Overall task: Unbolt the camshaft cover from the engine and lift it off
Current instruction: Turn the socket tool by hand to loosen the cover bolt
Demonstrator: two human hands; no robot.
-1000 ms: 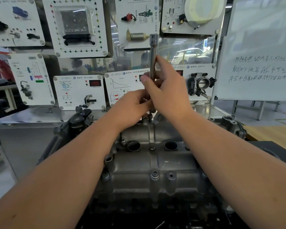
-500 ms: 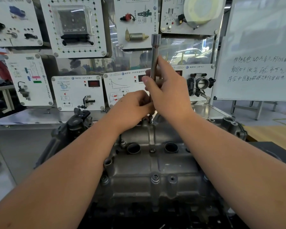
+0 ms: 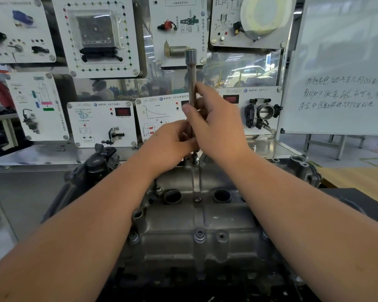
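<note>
The grey cast camshaft cover (image 3: pixel 196 216) lies on the engine in front of me, with two round plug holes and several bolts along its ribs. A long steel socket extension (image 3: pixel 191 77) stands upright over a bolt at the cover's far edge. My right hand (image 3: pixel 216 127) pinches the bar's middle between thumb and fingers. My left hand (image 3: pixel 172 142) grips the bar's lower part just above the bolt; the tool's tip is hidden behind my fingers.
White training panels (image 3: pixel 100 120) with sensors stand on a metal bench behind the engine. A throttle body (image 3: pixel 262 113) is mounted at the right. A whiteboard (image 3: pixel 345 68) stands far right, with a wooden table (image 3: pixel 358 182) below it. Black engine parts (image 3: pixel 96 164) sit at the cover's left.
The two hands have shifted only slightly on the upright bar, as if turning it. The bar stays over the same far bolt.
</note>
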